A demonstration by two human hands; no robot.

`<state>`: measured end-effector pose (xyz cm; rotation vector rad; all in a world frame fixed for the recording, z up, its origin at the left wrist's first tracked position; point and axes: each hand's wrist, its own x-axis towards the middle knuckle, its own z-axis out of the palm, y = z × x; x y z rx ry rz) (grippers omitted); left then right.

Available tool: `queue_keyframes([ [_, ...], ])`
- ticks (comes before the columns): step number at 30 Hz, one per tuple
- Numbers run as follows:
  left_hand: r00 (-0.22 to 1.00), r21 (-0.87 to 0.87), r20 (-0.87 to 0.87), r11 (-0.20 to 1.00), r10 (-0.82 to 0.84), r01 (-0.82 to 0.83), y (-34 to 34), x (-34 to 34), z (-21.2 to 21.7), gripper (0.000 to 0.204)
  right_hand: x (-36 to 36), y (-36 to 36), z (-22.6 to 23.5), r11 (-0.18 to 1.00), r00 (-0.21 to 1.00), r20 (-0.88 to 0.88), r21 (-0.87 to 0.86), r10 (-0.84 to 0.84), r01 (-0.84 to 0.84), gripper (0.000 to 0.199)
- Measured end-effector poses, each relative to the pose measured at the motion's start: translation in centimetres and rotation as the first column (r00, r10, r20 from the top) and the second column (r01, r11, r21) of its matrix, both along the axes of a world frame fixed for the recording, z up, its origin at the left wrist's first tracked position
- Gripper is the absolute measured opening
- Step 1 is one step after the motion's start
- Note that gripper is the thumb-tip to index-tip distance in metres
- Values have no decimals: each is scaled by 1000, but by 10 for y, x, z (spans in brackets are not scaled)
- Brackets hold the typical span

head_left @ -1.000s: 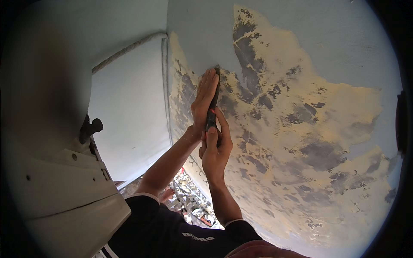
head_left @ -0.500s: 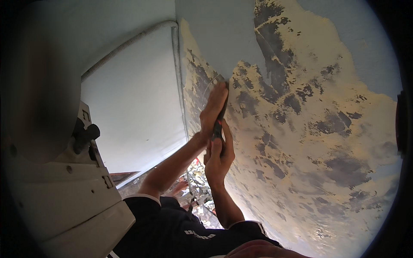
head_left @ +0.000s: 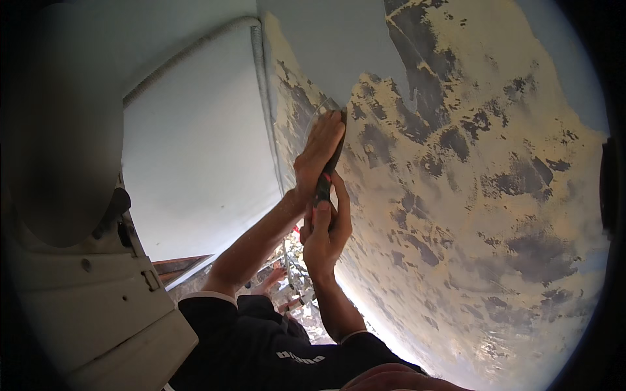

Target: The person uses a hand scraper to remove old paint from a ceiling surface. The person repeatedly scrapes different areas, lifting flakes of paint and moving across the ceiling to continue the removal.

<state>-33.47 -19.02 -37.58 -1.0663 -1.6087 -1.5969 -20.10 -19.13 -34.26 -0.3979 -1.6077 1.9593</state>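
Observation:
My right hand (head_left: 325, 241) is wrapped round the dark handle of a scraper (head_left: 323, 187), which has a red accent near its neck. Flat along the tool's blade end lies my left hand (head_left: 321, 144), its fingers stretched out toward the far edge and pressing on it. The blade rests against the wall (head_left: 417, 215), whose surface is a patchwork of cream filler, grey spots and pale blue. Part of the blade is hidden under my left hand.
A large white panel (head_left: 202, 156) edged by a grey corrugated hose (head_left: 189, 64) stands to the left. Nearer on that side is a blurred white piece of equipment (head_left: 98, 306). Scattered pale debris (head_left: 319, 332) lies on the floor below.
The view has shifted slightly, so the wall's patches sit farther right. Both hands and the scraper have shifted a little left and up in the picture, keeping the same hold.

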Motion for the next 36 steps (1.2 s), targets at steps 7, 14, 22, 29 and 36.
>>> queue_keyframes([
  [7, 999, 14, 38, 1000, -6, 5, 3, 17, 8, 62, 7, 5, -5, 997, 1000, -9, 77, -7, 8, 43],
  [14, 998, 104, 50, 994, -34, 29, 8, 5, 30, 66, -2, 11, 1, 978, 1000, -19, 206, -16, 20, 44],
  [22, 999, 156, -39, 988, 16, -10, 23, -1, 65, 54, -4, 25, 41, 984, 990, -136, 179, 40, -15, 47],
  [29, 984, 16, -166, 997, -70, 73, 29, 24, 67, 41, 35, 13, 41, 991, 980, -176, 74, -95, 110, 48],
  [36, 985, 106, -171, 994, -1, 19, 31, 22, 102, 40, 28, 20, 60, 988, 983, -181, 144, -30, 56, 51],
])
